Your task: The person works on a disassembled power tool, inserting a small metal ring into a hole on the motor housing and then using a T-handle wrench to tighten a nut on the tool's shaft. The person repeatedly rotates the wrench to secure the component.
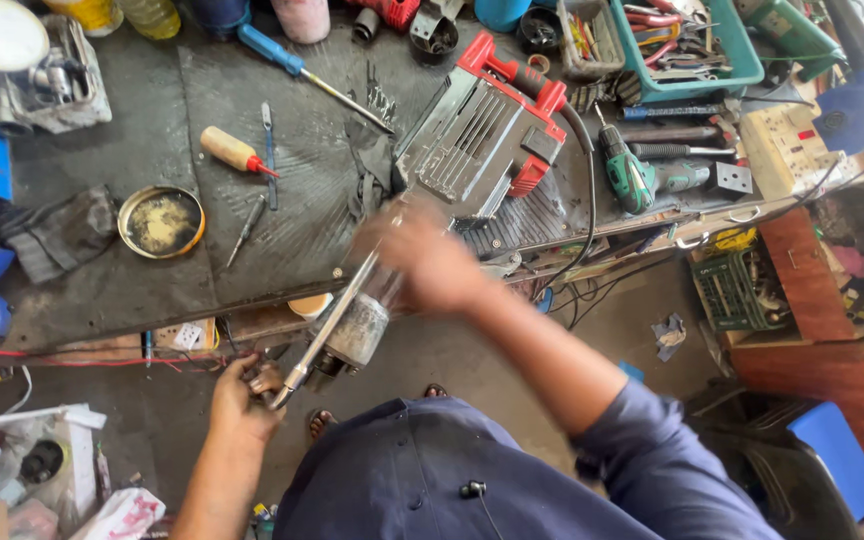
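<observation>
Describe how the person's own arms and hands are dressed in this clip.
Both hands are bare, with no gloves. The right hand is motion-blurred; its arm wears a dark blue sleeve pushed up past the elbow, leaving the forearm uncovered. The left hand and its forearm are bare; no sleeve, watch or ring shows.

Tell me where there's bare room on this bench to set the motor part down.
Free: the dark mat between the round tin and the red-and-grey power tool, toward the bench's near edge. Crowded: the back row and the right end around the green drill.
</observation>
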